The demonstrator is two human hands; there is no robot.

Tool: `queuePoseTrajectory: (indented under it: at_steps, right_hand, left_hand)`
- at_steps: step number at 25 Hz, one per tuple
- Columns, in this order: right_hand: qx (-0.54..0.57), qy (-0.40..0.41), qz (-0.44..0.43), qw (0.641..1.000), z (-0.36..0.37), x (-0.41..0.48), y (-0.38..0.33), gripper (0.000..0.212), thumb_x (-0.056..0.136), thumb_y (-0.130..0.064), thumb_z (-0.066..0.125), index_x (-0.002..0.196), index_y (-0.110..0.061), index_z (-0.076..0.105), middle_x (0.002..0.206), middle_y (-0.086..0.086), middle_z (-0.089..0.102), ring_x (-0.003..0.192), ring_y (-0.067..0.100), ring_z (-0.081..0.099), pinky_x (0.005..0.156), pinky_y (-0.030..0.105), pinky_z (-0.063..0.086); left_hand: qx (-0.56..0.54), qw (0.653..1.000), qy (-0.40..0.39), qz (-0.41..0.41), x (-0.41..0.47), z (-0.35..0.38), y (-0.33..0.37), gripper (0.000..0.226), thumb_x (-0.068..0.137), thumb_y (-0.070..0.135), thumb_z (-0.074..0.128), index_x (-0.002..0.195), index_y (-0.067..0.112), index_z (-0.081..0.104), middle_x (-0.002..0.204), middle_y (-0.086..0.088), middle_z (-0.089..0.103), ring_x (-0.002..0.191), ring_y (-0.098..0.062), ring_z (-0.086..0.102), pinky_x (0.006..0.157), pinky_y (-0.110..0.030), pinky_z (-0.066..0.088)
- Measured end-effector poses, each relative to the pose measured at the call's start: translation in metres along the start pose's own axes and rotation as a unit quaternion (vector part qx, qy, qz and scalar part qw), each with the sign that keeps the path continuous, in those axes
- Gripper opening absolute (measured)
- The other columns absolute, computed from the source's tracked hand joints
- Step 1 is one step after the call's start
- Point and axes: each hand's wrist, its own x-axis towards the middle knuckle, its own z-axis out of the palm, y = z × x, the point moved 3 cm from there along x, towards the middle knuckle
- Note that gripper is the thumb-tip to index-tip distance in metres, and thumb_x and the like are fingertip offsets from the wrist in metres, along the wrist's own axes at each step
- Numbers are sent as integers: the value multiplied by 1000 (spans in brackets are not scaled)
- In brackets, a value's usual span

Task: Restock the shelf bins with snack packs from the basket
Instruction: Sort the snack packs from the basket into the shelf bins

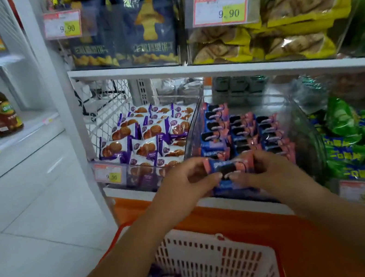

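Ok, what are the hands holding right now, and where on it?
A pink-and-blue cookie pack: the left hand pinches its left end, the right hand its right end.

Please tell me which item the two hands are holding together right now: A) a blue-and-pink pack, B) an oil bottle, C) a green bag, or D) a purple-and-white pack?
A: the left hand and right hand pinch a blue-and-pink pack between them, in front of the clear bin of matching packs.
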Motion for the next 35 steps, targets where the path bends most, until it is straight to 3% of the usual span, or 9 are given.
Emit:
queuePoseTrajectory:
  at_steps: [2, 5, 8, 12, 18, 23, 27, 31, 35]
  right_hand:
    - [-6, 61, -39, 997, -37, 30, -17, 24, 80, -26, 77, 98, -23, 62, 89, -7, 68, 83, 10, 64, 63, 20, 44]
    - [-71, 156, -71, 983, -86, 99, -18, 45, 80, -21, 78, 118, -24, 55, 103, 4, 64, 89, 26, 64, 70, 36, 53]
    - [-190, 204, -59, 958, -107, 160, -11, 45, 82, -25, 75, 123, -22, 57, 113, 7, 61, 97, 32, 62, 80, 38, 52]
    - [-169, 198, -16, 965, -100, 211, -1, 40, 85, -20, 73, 123, -14, 60, 116, 8, 62, 93, 22, 55, 75, 27, 45]
    - [-198, 173, -27, 964, -81, 240, 17, 37, 88, -20, 69, 124, -14, 60, 125, 14, 61, 104, 30, 59, 81, 32, 48]
    - [-310, 209, -18, 927, -90, 220, 9, 54, 93, -39, 58, 144, -28, 43, 135, 25, 43, 109, 41, 56, 96, 41, 49]
    - [-180, 292, -224, 912, -63, 127, -21, 35, 99, -24, 50, 134, -20, 48, 112, 7, 48, 90, 19, 57, 81, 35, 49]
    - [-197, 110, -379, 898, 36, 23, 10, 20, 100, -27, 43, 115, -20, 53, 95, -10, 42, 84, -3, 45, 78, 9, 36]
    - [-342, -142, -263, 891, 151, 2, 110, 31, 97, -24, 47, 128, -25, 53, 123, -5, 49, 111, 8, 48, 94, 24, 43]
  left_hand:
    - [137, 985, 65, 77, 26, -10, 15, 38, 95, 33, 60, 132, 32, 53, 130, 13, 58, 116, -3, 54, 101, -26, 46]
    - [388, 902, 122, 145, 61, -20, 8, 62, 100, 41, 47, 154, 28, 20, 159, 9, 21, 144, -10, 21, 115, -24, 15]
    - [451, 868, 109, 179, 85, -21, -16, 62, 102, 43, 36, 155, 24, 11, 163, 6, 10, 148, -10, 9, 111, -18, -6]
    - [451, 861, 117, 203, 99, -22, -31, 60, 96, 46, 26, 152, 24, 30, 158, 7, 28, 145, -7, 19, 116, -24, 3]
    - [449, 855, 138, 220, 101, -23, -35, 55, 96, 43, 28, 146, 23, 40, 154, 7, 37, 142, -8, 29, 116, -32, 14]
    - [450, 859, 120, 212, 92, -23, -37, 60, 98, 54, 22, 153, 29, 24, 160, 11, 20, 147, -4, 11, 120, -36, 9]
    - [418, 858, 169, 245, 40, -28, -30, 52, 98, 44, 35, 145, 21, 40, 147, 2, 44, 136, -12, 35, 114, -31, 24]
    - [418, 871, 138, 220, -32, -26, -80, 40, 95, 33, 43, 130, 16, 55, 127, -4, 59, 116, -15, 52, 100, -24, 39]
    - [419, 906, -22, -55, -93, -18, -207, 40, 95, 20, 53, 135, 15, 52, 137, -7, 54, 119, -27, 56, 100, -36, 46]
